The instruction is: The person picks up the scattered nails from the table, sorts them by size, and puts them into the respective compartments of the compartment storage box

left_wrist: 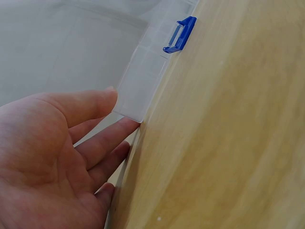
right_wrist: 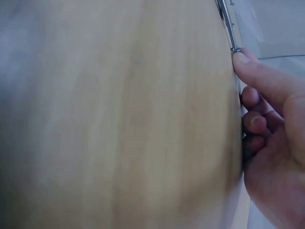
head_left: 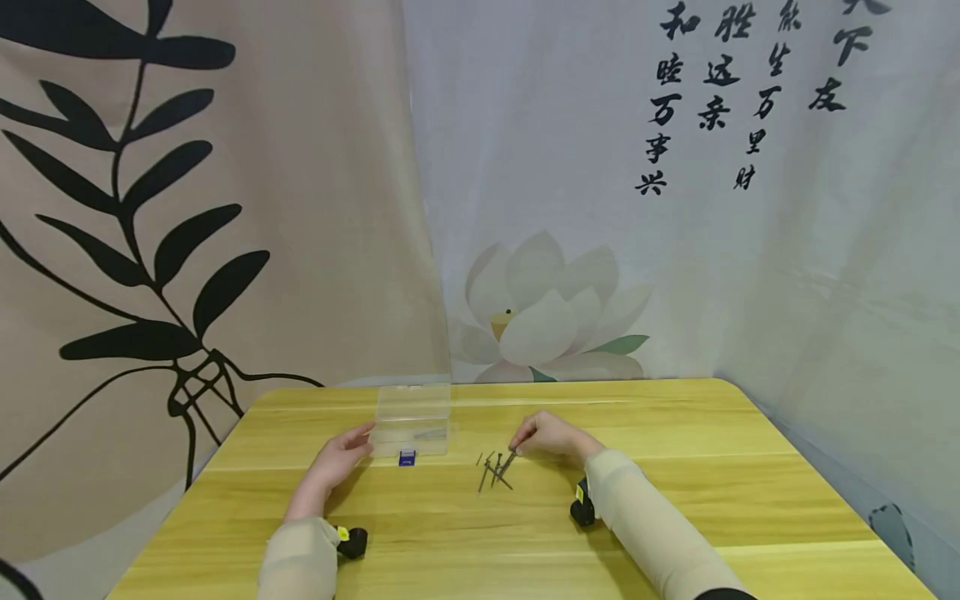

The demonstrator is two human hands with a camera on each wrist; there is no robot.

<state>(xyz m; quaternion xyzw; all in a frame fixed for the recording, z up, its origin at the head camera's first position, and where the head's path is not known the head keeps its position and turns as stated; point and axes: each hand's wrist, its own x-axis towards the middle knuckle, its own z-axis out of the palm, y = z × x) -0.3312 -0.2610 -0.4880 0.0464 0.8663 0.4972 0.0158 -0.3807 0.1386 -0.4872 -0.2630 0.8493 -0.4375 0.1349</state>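
Observation:
A clear plastic box [head_left: 411, 435] with its lid raised and a blue latch [head_left: 407, 457] stands toward the back of the table. At its left end, my left hand [head_left: 342, 457] touches the box with nearly straight fingers; the left wrist view shows the thumb and fingertips at the box's corner [left_wrist: 138, 107]. My right hand [head_left: 551, 435] pinches the head end of a nail [head_left: 507, 462] between thumb and fingers, at the right of a small pile of dark nails [head_left: 487, 477]. In the right wrist view the nail's head [right_wrist: 235, 49] is at the thumb tip.
Something small and grey [head_left: 431, 434] lies inside the box. The wooden table [head_left: 465, 550] reaches back to a curtain [head_left: 337, 208] printed with leaves, a lotus and characters. A dark wrist camera [head_left: 582, 504] sits at the right sleeve, another [head_left: 352, 543] at the left.

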